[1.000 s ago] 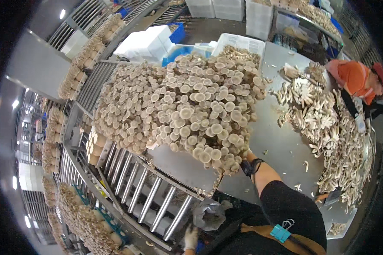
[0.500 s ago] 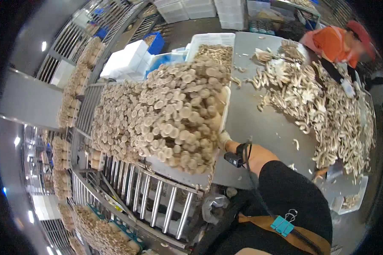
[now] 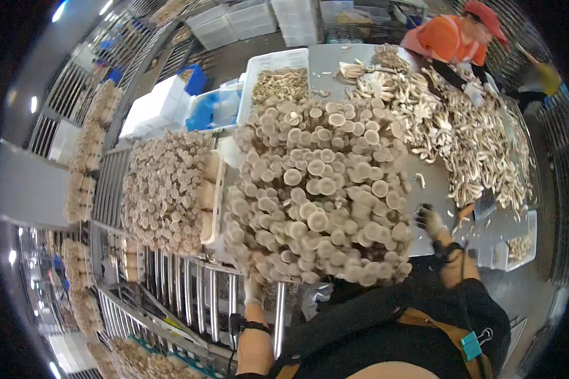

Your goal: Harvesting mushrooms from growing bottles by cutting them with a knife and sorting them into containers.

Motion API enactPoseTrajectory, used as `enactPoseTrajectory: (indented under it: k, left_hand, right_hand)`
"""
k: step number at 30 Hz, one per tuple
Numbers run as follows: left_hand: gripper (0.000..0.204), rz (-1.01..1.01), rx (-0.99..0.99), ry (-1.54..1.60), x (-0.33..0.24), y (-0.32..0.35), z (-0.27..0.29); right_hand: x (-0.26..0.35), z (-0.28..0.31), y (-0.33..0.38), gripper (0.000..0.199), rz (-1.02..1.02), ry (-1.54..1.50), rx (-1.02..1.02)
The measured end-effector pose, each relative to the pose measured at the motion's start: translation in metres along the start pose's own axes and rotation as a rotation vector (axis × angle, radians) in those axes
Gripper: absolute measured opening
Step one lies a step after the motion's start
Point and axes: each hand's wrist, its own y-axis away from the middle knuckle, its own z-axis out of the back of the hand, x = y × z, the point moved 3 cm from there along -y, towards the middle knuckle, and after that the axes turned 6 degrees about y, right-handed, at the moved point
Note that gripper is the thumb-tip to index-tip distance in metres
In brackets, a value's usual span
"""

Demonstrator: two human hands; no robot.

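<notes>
A big block of pale brown-capped mushrooms (image 3: 316,196) fills the middle, its caps smeared by motion and hiding whatever bears it. At its near left corner my gloved left hand (image 3: 253,292) grips the tray edge from below; caps cover the fingers. Just right of the block, over the metal table, my gloved right hand (image 3: 434,224) holds nothing I can see, with its dark-tipped fingers apart. A second mushroom block (image 3: 164,189) sits to the left in a white tray (image 3: 218,199).
Loose mushrooms (image 3: 480,145) are heaped on the grey table (image 3: 335,66), where a co-worker in orange (image 3: 449,41) handles them. An orange-handled blade (image 3: 477,210) lies near my right hand. Beyond the block stands a white crate (image 3: 275,60). Metal rollers (image 3: 199,297) run at left.
The large mushroom block has shifted right over the table, apart from the left block. My left hand has come into view at its corner. My right hand has moved right.
</notes>
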Motion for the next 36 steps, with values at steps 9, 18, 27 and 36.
enactPoseTrajectory:
  k: [9, 18, 27, 36]
  left_hand:
    - [0.033, 0.117, 0.153, -0.213, 0.017, -0.007, -0.012]
    - [0.033, 0.187, 0.224, -0.439, 0.036, 0.023, -0.075]
    - [0.033, 0.03, 0.25, -0.707, -0.001, 0.048, -0.06]
    - [0.036, -0.331, 0.056, -0.965, -0.125, 0.139, -0.181]
  right_hand:
    - [-0.134, 0.028, 0.214, 0.055, -0.34, 0.264, 0.011]
    - [-0.116, -0.061, 0.16, 0.062, -0.236, -0.266, 0.101]
    - [-0.052, -0.107, 0.125, 0.048, -0.098, 0.155, 0.091]
    - [-0.011, -0.133, 0.094, 0.041, -0.034, 0.697, 0.274]
